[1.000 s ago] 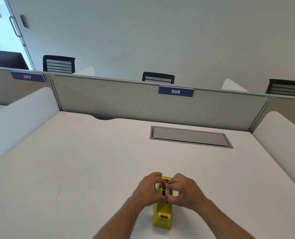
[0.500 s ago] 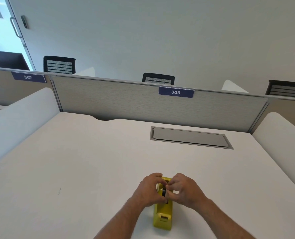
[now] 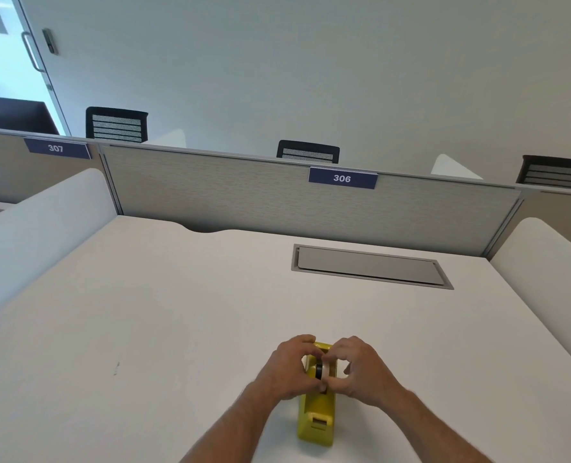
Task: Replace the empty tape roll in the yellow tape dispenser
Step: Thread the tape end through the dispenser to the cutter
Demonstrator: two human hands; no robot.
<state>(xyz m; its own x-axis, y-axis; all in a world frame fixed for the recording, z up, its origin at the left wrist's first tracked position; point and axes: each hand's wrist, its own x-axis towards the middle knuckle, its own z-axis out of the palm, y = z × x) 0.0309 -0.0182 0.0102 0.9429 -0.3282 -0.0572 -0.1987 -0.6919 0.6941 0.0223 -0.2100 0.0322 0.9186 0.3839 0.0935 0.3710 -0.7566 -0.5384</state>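
Left hand (image 3: 292, 367) and right hand (image 3: 361, 369) are each closing a narrow grip on the tape roll (image 3: 323, 371), which is sitting in the yellow tape dispenser (image 3: 315, 416) on the bench (image 3: 143, 329).

Bright, even, diffuse indoor light; no hard glare. Cool daylight through glass door (image 3: 6, 51) at top left, slightly overexposed, bluish cast on wall (image 3: 310, 68) beside it. Soft, faint shadows on white desk (image 3: 143, 312) under both forearms and beside yellow tape dispenser (image 3: 315, 412). Wide-angle distortion: partition (image 3: 277, 192) top edge bows, side dividers splay outward near frame edges. Focus fair overall; fingers around roll slightly soft, fine detail there unclear.
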